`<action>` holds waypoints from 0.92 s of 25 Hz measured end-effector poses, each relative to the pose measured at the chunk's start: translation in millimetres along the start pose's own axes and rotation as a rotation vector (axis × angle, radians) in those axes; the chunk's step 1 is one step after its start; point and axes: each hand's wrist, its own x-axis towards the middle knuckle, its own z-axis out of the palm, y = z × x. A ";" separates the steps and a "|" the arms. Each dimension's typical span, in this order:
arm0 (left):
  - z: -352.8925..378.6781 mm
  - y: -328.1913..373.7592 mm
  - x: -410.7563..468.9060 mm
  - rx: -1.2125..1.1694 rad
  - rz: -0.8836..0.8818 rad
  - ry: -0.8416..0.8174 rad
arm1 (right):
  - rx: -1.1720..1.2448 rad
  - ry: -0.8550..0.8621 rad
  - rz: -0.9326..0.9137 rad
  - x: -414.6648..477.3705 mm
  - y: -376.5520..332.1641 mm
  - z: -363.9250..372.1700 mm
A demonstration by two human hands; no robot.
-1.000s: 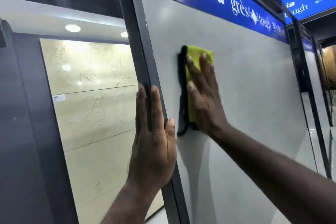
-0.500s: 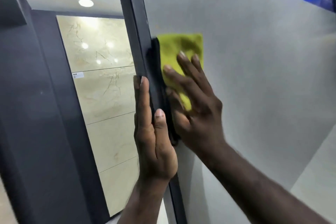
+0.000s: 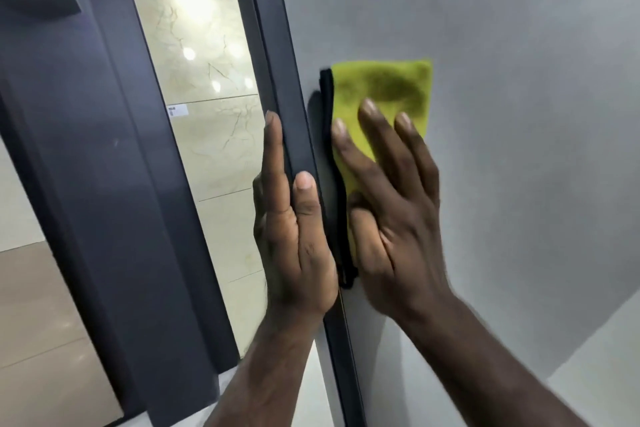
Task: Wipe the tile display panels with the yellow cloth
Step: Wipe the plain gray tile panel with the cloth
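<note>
A large grey tile display panel (image 3: 502, 114) fills the right side of the head view, edged on its left by a black metal frame (image 3: 277, 62). A folded yellow cloth (image 3: 384, 90) with a black trim lies flat against the panel close to that frame. My right hand (image 3: 391, 215) presses the cloth onto the tile with fingers spread; the palm hides the cloth's lower part. My left hand (image 3: 294, 229) grips the black frame, thumb on its front face and fingers behind it.
Behind the frame stands a dark grey panel (image 3: 104, 184) holding beige marble-look tiles (image 3: 214, 121) with a small white label. Ceiling lights reflect in them. A lighter tile area (image 3: 602, 367) shows at the bottom right.
The view has dropped, so the blue sign is out of sight. My right hand and the cloth shifted slightly right, away from the frame. My left hand still holds the frame.
</note>
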 end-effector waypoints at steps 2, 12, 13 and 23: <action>1.4 -1.4 0.9 -0.004 0.013 -0.005 | 0.017 -0.031 0.046 -16.1 20.6 -12.4; 1.4 -3.3 4.0 -0.117 -0.083 0.036 | 0.040 0.090 0.278 -32.6 3.9 -25.6; 1.0 -5.5 2.7 -0.142 -0.095 0.030 | 0.003 0.112 0.347 -35.0 14.7 -31.6; -0.5 7.2 1.9 -0.071 -0.086 0.040 | 0.001 -0.060 0.307 -44.5 2.3 -36.7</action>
